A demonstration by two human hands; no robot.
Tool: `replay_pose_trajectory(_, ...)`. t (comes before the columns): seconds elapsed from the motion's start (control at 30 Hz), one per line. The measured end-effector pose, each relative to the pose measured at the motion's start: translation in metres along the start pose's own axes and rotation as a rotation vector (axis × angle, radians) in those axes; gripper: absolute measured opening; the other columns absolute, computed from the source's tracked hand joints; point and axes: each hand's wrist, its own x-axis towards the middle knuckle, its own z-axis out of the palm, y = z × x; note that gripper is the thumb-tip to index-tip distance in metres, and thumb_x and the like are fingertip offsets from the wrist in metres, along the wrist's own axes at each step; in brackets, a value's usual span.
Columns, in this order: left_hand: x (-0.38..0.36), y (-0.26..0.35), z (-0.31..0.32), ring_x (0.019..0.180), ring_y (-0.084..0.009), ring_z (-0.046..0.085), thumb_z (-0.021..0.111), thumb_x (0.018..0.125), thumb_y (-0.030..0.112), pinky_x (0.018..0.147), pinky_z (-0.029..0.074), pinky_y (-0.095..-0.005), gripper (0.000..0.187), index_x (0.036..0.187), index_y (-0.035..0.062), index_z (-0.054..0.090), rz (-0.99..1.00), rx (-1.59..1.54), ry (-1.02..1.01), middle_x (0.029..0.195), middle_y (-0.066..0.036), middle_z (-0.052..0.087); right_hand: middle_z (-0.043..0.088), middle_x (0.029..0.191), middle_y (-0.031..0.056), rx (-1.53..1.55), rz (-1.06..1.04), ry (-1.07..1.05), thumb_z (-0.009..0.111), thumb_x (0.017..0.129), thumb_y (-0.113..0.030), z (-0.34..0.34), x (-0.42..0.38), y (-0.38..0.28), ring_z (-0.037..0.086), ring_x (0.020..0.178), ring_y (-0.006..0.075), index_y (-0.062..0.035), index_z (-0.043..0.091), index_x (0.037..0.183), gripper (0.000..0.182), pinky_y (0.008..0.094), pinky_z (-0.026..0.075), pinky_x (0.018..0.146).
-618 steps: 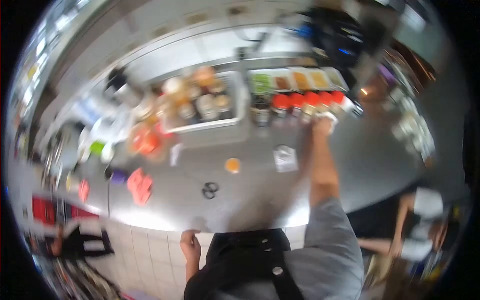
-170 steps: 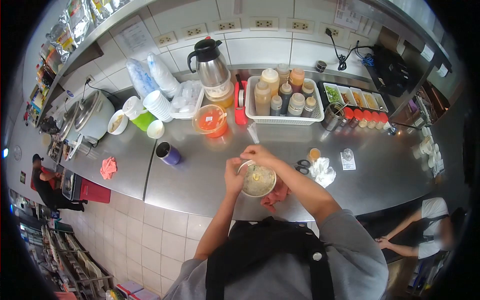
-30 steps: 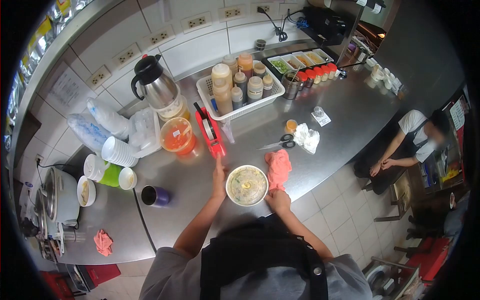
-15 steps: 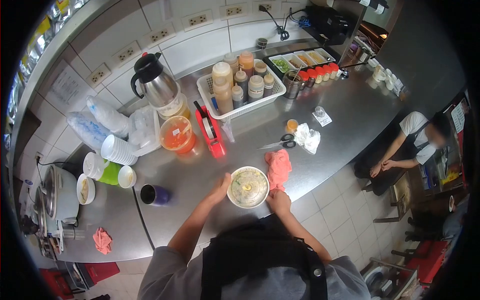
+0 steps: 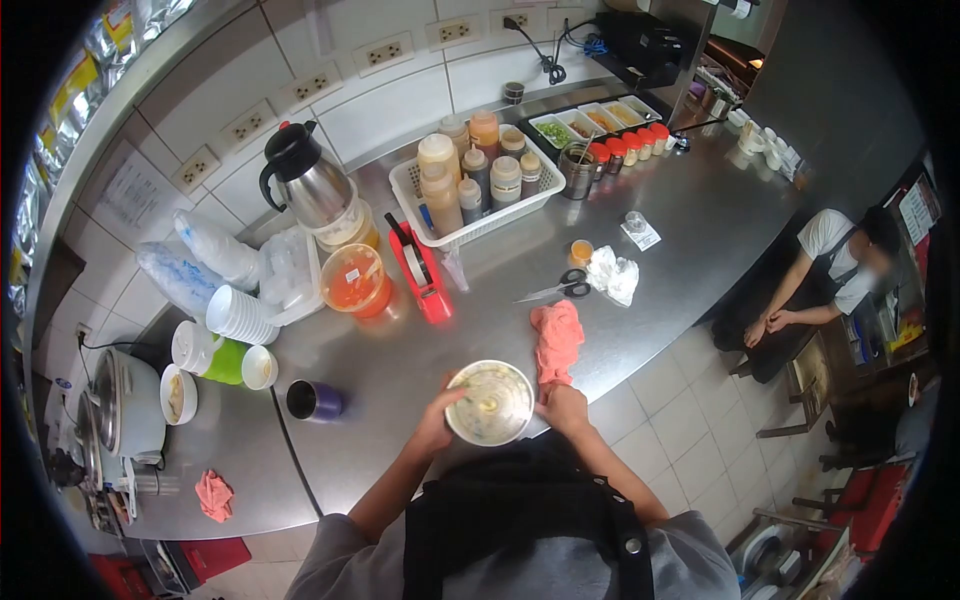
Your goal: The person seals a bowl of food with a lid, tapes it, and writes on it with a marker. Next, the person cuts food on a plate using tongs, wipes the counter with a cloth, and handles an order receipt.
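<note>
Near the front edge of the steel counter (image 5: 390,345), the lidded bowl (image 5: 490,403) is gripped by the curled left hand (image 5: 436,418); the pink cloth (image 5: 557,342) is apparently pinched by the mostly closed right hand (image 5: 565,409).

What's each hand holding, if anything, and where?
Left hand: the bowl, by its left side. Right hand: at the near end of the cloth; grip unclear.

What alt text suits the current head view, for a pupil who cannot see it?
A person's left hand holds a round bowl by its side at the near edge of a metal counter, while the right hand touches a pink cloth beside it. Scissors lie beyond the cloth, with a white basket of bottles further back.
</note>
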Motion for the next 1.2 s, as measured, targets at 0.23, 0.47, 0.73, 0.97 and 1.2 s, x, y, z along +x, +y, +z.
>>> replay_pose_trajectory(0.23, -0.033, 0.026, 0.018, 0.117, -0.0330, 0.057, 0.050, 0.090, 0.042, 0.101, 0.046, -0.0457, 0.062, 0.136, 0.0014, 0.046, 0.115, -0.401, 0.107, 0.130, -0.018, 0.057, 0.061, 0.104, 0.0201, 0.507, -0.209, -0.186, 0.075, 0.075, -0.050, -0.041, 0.010, -0.022, 0.061, 0.098, 0.0327, -0.0024, 0.056, 0.111, 0.062, 0.0391, 0.049, 0.082)
replay_pose_trajectory(0.47, -0.038, 0.058, 0.045, 0.112, -0.0285, 0.060, 0.045, 0.091, 0.050, 0.097, 0.048, -0.0451, 0.061, 0.132, 0.0057, 0.051, 0.273, -0.355, 0.124, 0.125, -0.012, 0.059, 0.058, 0.117, 0.0200, 0.612, -0.426, 0.617, 0.057, 0.090, -0.015, -0.113, 0.002, -0.144, 0.054, 0.110, 0.0374, -0.0013, 0.053, 0.124, 0.037, 0.0439, 0.042, 0.095)
replay_pose_trajectory(0.73, -0.058, 0.072, 0.029, 0.114, -0.0274, 0.058, 0.047, 0.090, 0.047, 0.098, 0.048, -0.0429, 0.060, 0.134, 0.0058, 0.049, 0.404, -0.416, 0.208, 0.124, -0.012, 0.060, 0.054, 0.123, 0.0225, 0.274, -0.436, 0.634, 0.057, 0.090, -0.008, -0.006, 0.039, -0.078, 0.047, 0.123, 0.0367, -0.0007, 0.042, 0.137, 0.050, 0.0446, 0.034, 0.106)
replay_pose_trajectory(0.97, -0.055, 0.075, 0.013, 0.120, -0.0314, 0.054, 0.047, 0.089, 0.044, 0.102, 0.044, -0.0451, 0.065, 0.138, 0.0021, 0.043, 0.417, -0.379, 0.224, 0.133, -0.016, 0.053, 0.049, 0.133, 0.0182, 1.225, -0.181, -0.214, 0.043, 0.102, -0.042, -0.054, 0.007, -0.127, 0.052, 0.119, 0.0263, 0.0005, 0.037, 0.142, 0.058, 0.0391, 0.041, 0.101)
replay_pose_trajectory(1.2, -0.051, 0.037, 0.015, 0.118, -0.0299, 0.056, 0.040, 0.091, 0.046, 0.102, 0.044, -0.0429, 0.064, 0.137, 0.0008, 0.043, 0.382, -0.308, 0.300, 0.130, -0.015, 0.056, 0.059, 0.116, 0.0169, 0.977, -0.087, -0.263, 0.037, 0.098, -0.060, -0.001, 0.055, -0.116, 0.057, 0.107, 0.0249, 0.0001, 0.040, 0.140, 0.074, 0.0362, 0.044, 0.097)
